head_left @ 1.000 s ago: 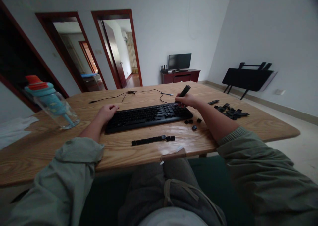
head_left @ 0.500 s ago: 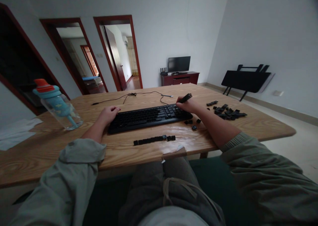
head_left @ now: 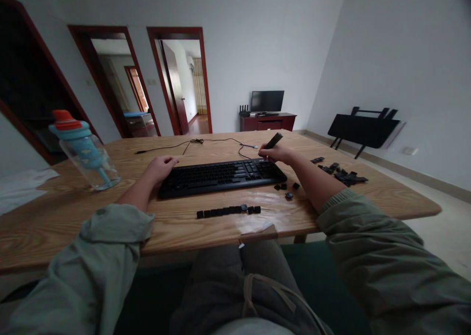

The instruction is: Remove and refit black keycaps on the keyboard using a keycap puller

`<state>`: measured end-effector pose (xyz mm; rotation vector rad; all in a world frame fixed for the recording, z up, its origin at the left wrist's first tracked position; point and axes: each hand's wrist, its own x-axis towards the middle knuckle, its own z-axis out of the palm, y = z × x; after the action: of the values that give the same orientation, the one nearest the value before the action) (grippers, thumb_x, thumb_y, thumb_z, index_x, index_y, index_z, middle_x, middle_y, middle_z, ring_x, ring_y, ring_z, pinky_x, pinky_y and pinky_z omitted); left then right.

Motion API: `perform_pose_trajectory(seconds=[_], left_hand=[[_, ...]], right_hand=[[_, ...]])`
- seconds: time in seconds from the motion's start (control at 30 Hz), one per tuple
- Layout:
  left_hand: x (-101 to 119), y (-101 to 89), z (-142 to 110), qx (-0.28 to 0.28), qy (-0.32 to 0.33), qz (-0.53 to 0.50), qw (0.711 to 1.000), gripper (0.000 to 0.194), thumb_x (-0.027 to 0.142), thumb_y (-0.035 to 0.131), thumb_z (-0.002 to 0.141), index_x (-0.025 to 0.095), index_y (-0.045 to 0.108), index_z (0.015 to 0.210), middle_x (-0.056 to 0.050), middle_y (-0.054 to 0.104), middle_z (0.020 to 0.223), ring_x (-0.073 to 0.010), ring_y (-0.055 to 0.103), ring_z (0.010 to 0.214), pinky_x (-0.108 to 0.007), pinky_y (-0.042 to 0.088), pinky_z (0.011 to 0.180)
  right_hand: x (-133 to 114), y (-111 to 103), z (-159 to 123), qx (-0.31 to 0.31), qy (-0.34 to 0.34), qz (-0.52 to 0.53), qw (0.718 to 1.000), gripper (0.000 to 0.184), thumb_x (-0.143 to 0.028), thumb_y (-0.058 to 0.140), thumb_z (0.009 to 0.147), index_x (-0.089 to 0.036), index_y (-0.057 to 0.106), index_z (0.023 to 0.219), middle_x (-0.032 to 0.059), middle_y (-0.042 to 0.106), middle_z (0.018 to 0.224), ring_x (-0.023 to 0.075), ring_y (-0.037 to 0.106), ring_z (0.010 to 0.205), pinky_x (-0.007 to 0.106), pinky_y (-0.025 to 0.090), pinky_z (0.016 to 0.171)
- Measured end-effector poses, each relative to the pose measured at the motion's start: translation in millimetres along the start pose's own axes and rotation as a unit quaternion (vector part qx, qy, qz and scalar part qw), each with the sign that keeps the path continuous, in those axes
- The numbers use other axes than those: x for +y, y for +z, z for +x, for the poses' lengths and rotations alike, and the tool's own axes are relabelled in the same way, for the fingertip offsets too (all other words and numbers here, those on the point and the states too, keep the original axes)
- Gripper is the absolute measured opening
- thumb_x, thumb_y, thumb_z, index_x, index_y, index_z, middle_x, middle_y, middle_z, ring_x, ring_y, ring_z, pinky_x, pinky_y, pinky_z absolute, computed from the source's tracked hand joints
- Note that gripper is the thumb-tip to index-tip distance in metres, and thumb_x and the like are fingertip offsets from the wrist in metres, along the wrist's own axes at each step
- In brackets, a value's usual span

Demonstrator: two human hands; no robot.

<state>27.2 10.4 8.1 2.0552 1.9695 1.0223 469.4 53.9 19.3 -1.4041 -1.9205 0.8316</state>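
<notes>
A black keyboard (head_left: 221,176) lies across the middle of the wooden table (head_left: 184,227). My left hand (head_left: 161,167) rests with curled fingers on the keyboard's left end. At the keyboard's far right corner, my right hand (head_left: 275,153) is closed round a slim black tool (head_left: 274,140) that points up and to the right. A row of loose black keycaps (head_left: 228,210) lies in front of the keyboard. A few single keycaps (head_left: 286,188) sit just right of it, by my right forearm.
A pile of black keycaps (head_left: 340,174) lies at the right of the table. A clear bottle with a teal and orange lid (head_left: 84,151) stands at the left. The keyboard's cable (head_left: 198,141) trails behind it. White cloth (head_left: 18,188) lies far left.
My right hand with the tool has lifted slightly off the keyboard's right corner, and the tool's angle has shifted. My left hand has stayed put. The view has shifted a little.
</notes>
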Motion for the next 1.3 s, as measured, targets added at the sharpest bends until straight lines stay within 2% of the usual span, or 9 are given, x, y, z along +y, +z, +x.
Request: perform_pose_trajectory(seconds=[0.13,0.37,0.57,0.77,0.93,1.07,1.3], left_hand=[[0.5,-0.4,-1.0,-0.009,0.001,0.003,1.0,0.041,0.046,0.052,0.079,0.016,0.078,0.092,-0.006,0.075,0.087,-0.025,0.064,0.083,-0.031,0.048,0.077],[1.9,-0.7,-1.5,-0.012,0.008,0.016,1.0,0.042,0.046,0.051,0.082,0.016,0.078,0.095,-0.006,0.076,0.089,-0.0251,0.065,0.085,-0.032,0.049,0.081],[3.3,-1.7,-1.2,-0.011,0.009,0.008,1.0,0.039,0.045,0.052,0.081,0.017,0.078,0.092,-0.007,0.076,0.092,-0.026,0.065,0.088,-0.032,0.049,0.082],[4.3,-0.1,-3.0,-0.011,-0.006,0.005,1.0,0.043,0.047,0.052,0.081,0.016,0.078,0.096,-0.006,0.075,0.087,-0.0253,0.064,0.084,-0.031,0.049,0.077],[6.8,-1.3,-4.3,-0.007,-0.006,0.002,1.0,0.041,0.045,0.053,0.08,0.016,0.078,0.093,-0.007,0.075,0.087,-0.0256,0.065,0.085,-0.032,0.049,0.079],[8.0,-2.6,-4.4,-0.013,-0.006,0.006,1.0,0.04,0.044,0.053,0.08,0.016,0.078,0.091,-0.007,0.076,0.088,-0.0258,0.064,0.086,-0.032,0.049,0.08],[2.4,-0.5,-2.6,-0.003,-0.004,-0.012,1.0,0.04,0.047,0.055,0.078,0.017,0.078,0.09,-0.006,0.076,0.088,-0.0266,0.065,0.088,-0.032,0.05,0.081]], right_hand=[[7.5,-2.8,4.3,-0.007,0.014,0.023,1.0,0.008,-0.025,0.066,0.08,-0.019,0.06,0.08,-0.0006,0.057,0.065,0.0098,0.044,0.05,0.021,0.033,0.044],[14.8,1.0,-12.6,0.047,-0.013,0.03,0.998,0.011,-0.029,0.061,0.085,-0.018,0.063,0.082,0.0011,0.06,0.072,0.0111,0.049,0.057,0.021,0.038,0.048],[11.4,7.7,-12.5,0.073,-0.001,0.062,0.995,0.013,-0.031,0.061,0.083,-0.018,0.061,0.079,0.0018,0.059,0.069,0.0128,0.048,0.058,0.022,0.037,0.049],[4.1,12.3,-2.6,0.14,-0.073,0.04,0.987,0.011,-0.028,0.06,0.079,-0.018,0.062,0.082,0.0026,0.063,0.071,0.0148,0.053,0.063,0.024,0.041,0.056],[9.6,12.7,-0.5,0.124,-0.089,-0.025,0.988,0.008,-0.026,0.059,0.077,-0.018,0.061,0.075,0.0011,0.06,0.066,0.0164,0.054,0.066,0.027,0.042,0.061],[12.2,10.5,-5.9,0.121,-0.079,-0.01,0.989,0.011,-0.027,0.057,0.077,-0.019,0.058,0.069,0.0002,0.055,0.064,0.0161,0.052,0.065,0.027,0.04,0.06],[3.0,10.1,-17.2,0.117,-0.043,0.001,0.992,0.016,-0.032,0.057,0.079,-0.019,0.056,0.068,0.0,0.053,0.063,0.0148,0.047,0.061,0.027,0.037,0.056]])
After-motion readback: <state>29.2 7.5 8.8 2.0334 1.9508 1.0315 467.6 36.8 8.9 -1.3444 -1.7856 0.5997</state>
